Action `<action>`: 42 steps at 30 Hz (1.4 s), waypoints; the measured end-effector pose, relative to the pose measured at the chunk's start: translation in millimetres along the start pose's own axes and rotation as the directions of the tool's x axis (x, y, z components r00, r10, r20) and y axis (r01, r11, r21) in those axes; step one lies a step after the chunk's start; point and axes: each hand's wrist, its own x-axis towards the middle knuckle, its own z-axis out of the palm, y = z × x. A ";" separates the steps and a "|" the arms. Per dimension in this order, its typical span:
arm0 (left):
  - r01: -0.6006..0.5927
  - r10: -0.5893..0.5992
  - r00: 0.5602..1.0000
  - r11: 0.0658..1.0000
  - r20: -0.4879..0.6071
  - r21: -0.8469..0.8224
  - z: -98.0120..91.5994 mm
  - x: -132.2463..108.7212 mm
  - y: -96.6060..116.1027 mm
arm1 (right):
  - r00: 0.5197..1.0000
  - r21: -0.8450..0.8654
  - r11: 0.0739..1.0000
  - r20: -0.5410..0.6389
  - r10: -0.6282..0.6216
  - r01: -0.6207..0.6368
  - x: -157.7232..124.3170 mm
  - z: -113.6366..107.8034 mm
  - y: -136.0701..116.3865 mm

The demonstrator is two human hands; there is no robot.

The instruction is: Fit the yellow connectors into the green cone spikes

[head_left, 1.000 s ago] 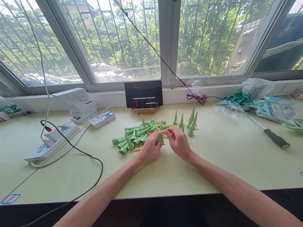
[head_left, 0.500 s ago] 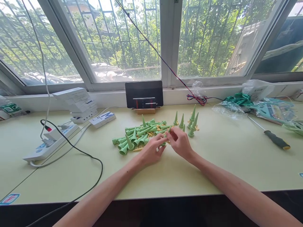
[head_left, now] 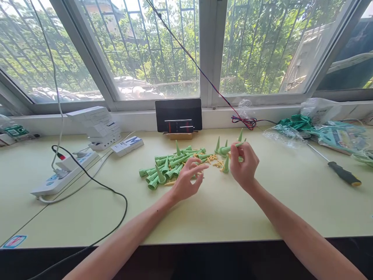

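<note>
My right hand pinches a green plastic watering spike, tilted nearly level with its wide capped end to the left. Close by, several green spikes stand upright on the table, one of them an upright spike just left of my right hand; others are partly hidden behind it. My left hand is open, fingers apart, with nothing in it. It hovers at the right front side of a pile of green spikes, most lying flat and a few upright. Small yellow plastic pieces lie scattered between the two hands.
At the back, a black tablet leans by the window. White boxes and a power strip with cables are on the left. To the right lie a screwdriver, plastic bags and a bundled wire.
My right hand has moved right, away from my left hand, carrying a green watering spike towards the upright ones. My left hand has let go and its fingers have spread.
</note>
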 end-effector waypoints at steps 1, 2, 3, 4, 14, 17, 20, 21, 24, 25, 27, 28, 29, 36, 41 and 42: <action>0.008 -0.008 1.000 1.000 -0.006 0.008 0.5 -0.5 -1.2 | 1.000 -0.024 1.000 -0.014 -0.010 0.010 2.8 -1.3 2.4; 0.017 -0.017 1.000 1.000 -0.006 0.014 0.9 -0.9 -2.1 | 1.000 -0.048 0.999 -0.024 -0.017 0.016 5.1 -2.3 4.6; 0.025 -0.025 1.000 0.999 -0.004 0.020 1.2 -1.2 -2.6 | 0.999 -0.072 0.997 -0.025 -0.024 0.022 6.7 -2.8 6.5; 0.031 -0.031 1.000 0.999 -0.003 0.026 1.4 -1.3 -2.7 | 0.999 -0.098 0.995 -0.020 -0.030 0.028 7.9 -3.1 8.2; 0.069 -0.069 0.998 0.997 -0.005 0.041 1.7 -0.6 -1.3 | 0.991 -0.246 0.968 0.135 -0.012 0.045 8.9 1.1 19.5; 0.075 -0.075 0.997 0.997 0.000 0.036 1.7 -1.3 -2.5 | 0.983 -0.279 0.960 0.182 0.017 0.036 7.0 2.6 23.5; 0.085 -0.085 0.996 0.996 0.004 0.039 1.7 -1.6 -2.7 | 0.967 -0.317 0.949 0.245 0.075 0.007 4.3 3.9 26.5; 0.088 -0.089 0.996 0.995 0.006 0.042 1.7 -1.6 -2.6 | 0.959 -0.332 0.943 0.265 0.097 -0.004 3.4 4.4 27.2; 0.100 -0.101 0.995 0.994 0.013 0.045 1.8 -1.3 -2.1 | 0.936 -0.374 0.927 0.314 0.157 -0.031 1.4 5.3 28.0; 0.105 -0.106 0.994 0.994 0.016 0.042 1.9 -1.3 -2.0 | 0.931 -0.387 0.921 0.322 0.174 -0.038 1.2 5.3 27.7; 0.118 -0.118 0.993 0.992 0.019 0.036 2.1 -1.6 -2.2 | 0.923 -0.409 0.911 0.330 0.198 -0.049 1.5 5.0 26.4; 0.124 -0.125 0.992 0.992 0.021 0.035 2.3 -1.8 -2.5 | 0.920 -0.419 0.907 0.332 0.206 -0.052 1.9 4.7 25.4; 0.130 -0.131 0.991 0.991 0.023 0.034 2.4 -2.1 -2.9 | 0.918 -0.429 0.902 0.333 0.215 -0.055 2.4 4.3 24.4; 0.162 -0.164 0.986 0.986 0.038 0.046 3.0 -4.0 -5.7 | 0.910 -0.491 0.866 0.310 0.276 -0.095 1.7 3.0 20.8; 0.160 -0.162 0.986 0.986 0.037 0.053 2.6 -3.2 -5.4 | 0.947 -0.471 0.878 0.237 0.216 -0.083 -0.4 4.6 22.1; 0.156 -0.158 0.987 0.986 0.035 0.054 2.5 -3.1 -5.2 | 0.956 -0.457 0.886 0.219 0.196 -0.077 -0.1 4.6 21.9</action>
